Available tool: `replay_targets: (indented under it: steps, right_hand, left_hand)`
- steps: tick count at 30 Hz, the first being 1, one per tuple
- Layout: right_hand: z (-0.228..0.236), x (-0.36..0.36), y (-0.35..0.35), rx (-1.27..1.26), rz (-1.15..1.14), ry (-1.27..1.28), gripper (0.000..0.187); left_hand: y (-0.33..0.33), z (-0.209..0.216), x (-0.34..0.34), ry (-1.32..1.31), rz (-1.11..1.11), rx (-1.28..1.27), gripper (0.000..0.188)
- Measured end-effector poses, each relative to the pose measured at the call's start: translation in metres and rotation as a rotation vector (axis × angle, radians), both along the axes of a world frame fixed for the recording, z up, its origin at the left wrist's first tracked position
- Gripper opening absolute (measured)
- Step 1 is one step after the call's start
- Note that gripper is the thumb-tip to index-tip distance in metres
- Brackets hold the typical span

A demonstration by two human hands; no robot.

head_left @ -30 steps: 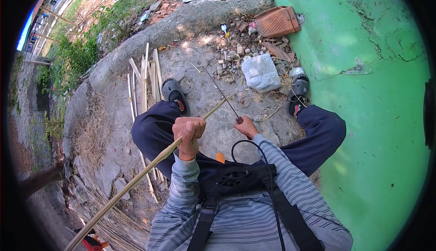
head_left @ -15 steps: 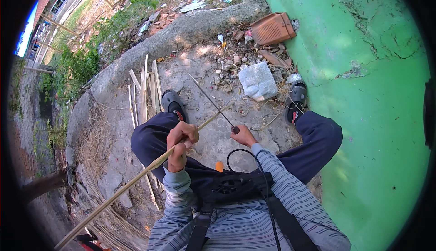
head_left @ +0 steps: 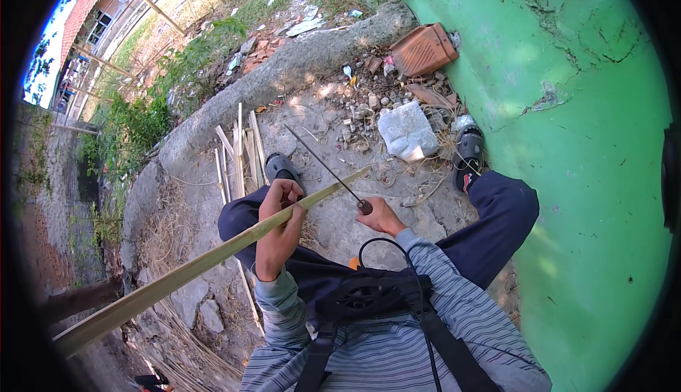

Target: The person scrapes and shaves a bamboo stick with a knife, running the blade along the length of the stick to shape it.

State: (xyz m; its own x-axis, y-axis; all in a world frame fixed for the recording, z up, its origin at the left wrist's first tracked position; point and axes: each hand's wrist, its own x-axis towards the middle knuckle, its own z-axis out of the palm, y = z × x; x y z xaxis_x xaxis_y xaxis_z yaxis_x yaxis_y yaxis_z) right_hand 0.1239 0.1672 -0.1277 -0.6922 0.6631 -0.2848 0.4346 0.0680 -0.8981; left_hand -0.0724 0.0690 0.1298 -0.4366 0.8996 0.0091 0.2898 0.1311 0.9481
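A long pale bamboo strip runs slantwise across my lap, from the lower left up to a narrow tip between my shoes. My left hand is closed round it near my left knee, thumb pressed along the strip. In my right hand is the dark handle of a long thin-bladed knife, whose blade points up and to the left. The blade crosses the strip near its far end; whether the two touch, I cannot tell.
Several split bamboo pieces lie beyond my left shoe. A whitish stone block, rubble and an orange-brown ventilation brick lie ahead. A cracked green wall rises on my right, and a low rough kerb curves round the left.
The bamboo strip has turned, so its broad face now shows. My left hand has shifted its grip on it and its fingers are higher. The knife stays across the strip.
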Motion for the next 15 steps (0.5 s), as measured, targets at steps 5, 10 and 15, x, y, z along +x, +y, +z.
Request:
replay_targets:
  steps: [5, 10, 15]
  right_hand:
    - [0.016, 0.002, -0.003, 0.039, -0.04, 0.044, 0.031]
    - [0.021, 0.008, -0.006, 0.011, -0.099, 0.075, 0.028]
    - [0.029, 0.006, -0.009, -0.064, -0.109, 0.162, 0.024]
  left_hand:
    - [-0.013, -0.001, -0.001, 0.084, 0.07, 0.065, 0.025]
    - [-0.024, -0.019, 0.0, 0.02, 0.058, 0.1, 0.02]
    - [-0.021, -0.026, 0.015, -0.206, 0.072, 0.307, 0.015]
